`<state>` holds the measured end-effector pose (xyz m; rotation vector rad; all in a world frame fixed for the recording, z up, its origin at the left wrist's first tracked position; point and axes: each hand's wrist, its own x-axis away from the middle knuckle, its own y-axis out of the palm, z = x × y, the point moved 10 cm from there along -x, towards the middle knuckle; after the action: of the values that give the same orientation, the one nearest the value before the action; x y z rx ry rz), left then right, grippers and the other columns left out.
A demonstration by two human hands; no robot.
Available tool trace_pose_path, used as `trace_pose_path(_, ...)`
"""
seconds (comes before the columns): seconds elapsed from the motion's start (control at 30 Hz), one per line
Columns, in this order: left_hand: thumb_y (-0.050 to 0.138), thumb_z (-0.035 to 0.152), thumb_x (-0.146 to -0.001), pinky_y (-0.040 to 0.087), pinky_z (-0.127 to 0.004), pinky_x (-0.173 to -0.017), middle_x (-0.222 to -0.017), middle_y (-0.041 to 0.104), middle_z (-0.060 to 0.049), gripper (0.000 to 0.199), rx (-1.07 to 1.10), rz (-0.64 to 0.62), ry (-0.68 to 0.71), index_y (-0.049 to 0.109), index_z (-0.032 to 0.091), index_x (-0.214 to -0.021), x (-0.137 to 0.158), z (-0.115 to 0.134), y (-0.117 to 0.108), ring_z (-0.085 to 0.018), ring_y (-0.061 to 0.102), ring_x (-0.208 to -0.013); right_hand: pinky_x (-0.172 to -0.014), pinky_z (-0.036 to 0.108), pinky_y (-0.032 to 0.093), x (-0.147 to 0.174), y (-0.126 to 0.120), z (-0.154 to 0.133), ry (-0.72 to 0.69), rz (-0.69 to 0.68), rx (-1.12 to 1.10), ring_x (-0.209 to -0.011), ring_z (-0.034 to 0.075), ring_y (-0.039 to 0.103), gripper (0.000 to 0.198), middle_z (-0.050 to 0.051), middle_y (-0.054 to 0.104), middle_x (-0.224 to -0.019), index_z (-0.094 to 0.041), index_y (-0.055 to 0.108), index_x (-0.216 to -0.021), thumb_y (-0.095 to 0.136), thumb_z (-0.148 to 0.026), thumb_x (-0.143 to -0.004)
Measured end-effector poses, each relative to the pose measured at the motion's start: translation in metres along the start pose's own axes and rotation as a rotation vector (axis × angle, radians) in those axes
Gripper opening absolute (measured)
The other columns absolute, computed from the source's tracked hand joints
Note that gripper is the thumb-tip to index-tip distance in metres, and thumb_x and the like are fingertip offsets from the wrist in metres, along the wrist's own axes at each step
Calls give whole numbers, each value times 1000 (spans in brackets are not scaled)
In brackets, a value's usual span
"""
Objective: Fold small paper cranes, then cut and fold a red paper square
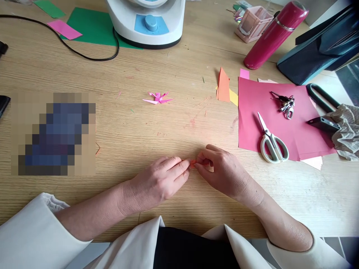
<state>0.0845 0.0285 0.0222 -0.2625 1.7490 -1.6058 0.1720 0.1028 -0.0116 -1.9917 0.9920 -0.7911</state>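
A small piece of orange paper (193, 163) is pinched between my hands, low over the table near its front edge; most of it is hidden by my fingers. My left hand (168, 177) grips its left end with the fingers pressed together. Thumb and forefinger of my right hand (221, 169) close on the other end. Beyond them on the wood lies a pink folded paper crane (158, 98), touched by neither hand.
White scissors (274, 145) and keys (286, 104) lie on red paper (252, 101) at right. Orange paper (223, 86) rests beside it. Behind stand a magenta flask (273, 39), a pink basket (254, 22) and a white appliance (123, 22) with a black cable (95, 59). A blurred patch covers something at left.
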Motion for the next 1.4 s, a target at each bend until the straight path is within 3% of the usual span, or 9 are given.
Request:
trace_pose_path(0.23, 44, 8, -98, 59, -33, -79, -114, 74, -12, 28, -29, 13, 30, 69, 7, -112, 1, 1, -4, -20, 67, -94, -65, 27, 40, 2, 0, 1, -18, 18, -32, -70, 13, 54, 8, 1, 60, -81, -19, 63, -77, 65, -15, -84)
trace_pose_path(0.57, 48, 11, -98, 59, -30, -77, -110, 75, -8, 25, -13, -1, -21, 71, 11, -108, -1, 0, -2, -18, 67, -93, -66, 29, 43, 14, -5, -21, -192, 159, 175, -75, 18, 55, 14, 5, 59, -81, -17, 62, -78, 58, -17, -91)
trace_pose_path(0.77, 47, 12, -99, 59, -30, -78, -112, 74, -8, 25, -13, -13, -18, 71, 11, -106, -1, 0, 0, -18, 67, -94, -66, 28, 44, 17, -2, -23, -236, 157, 148, -75, 17, 56, 11, 4, 59, -82, -17, 66, -83, 59, -15, -91)
trace_pose_path(1.0, 48, 12, -99, 59, -30, -76, -116, 74, -8, 24, -29, -8, -14, 71, 10, -106, -2, 1, 1, -18, 68, -93, -60, 31, 38, 32, -3, -45, -471, 284, 375, -67, 17, 48, 18, 5, 58, -75, -15, 68, -82, 55, -12, -95)
trace_pose_path(1.17, 49, 11, -98, 59, -31, -74, -112, 75, -6, 23, -13, 28, -11, 72, 11, -99, -2, 2, 0, -19, 68, -91, -58, 33, 35, 46, 1, -50, -622, 272, 423, -67, 18, 46, 18, 7, 62, -77, -12, 69, -86, 54, -10, -95)
trace_pose_path(1.4, 51, 7, -96, 59, -32, -76, -106, 76, -6, 21, -10, 45, -17, 70, 10, -104, 0, 1, -4, -19, 69, -90, -60, 33, 40, 62, 4, -41, -654, 261, 380, -72, 18, 52, 16, 9, 66, -88, -7, 69, -105, 58, -9, -94)
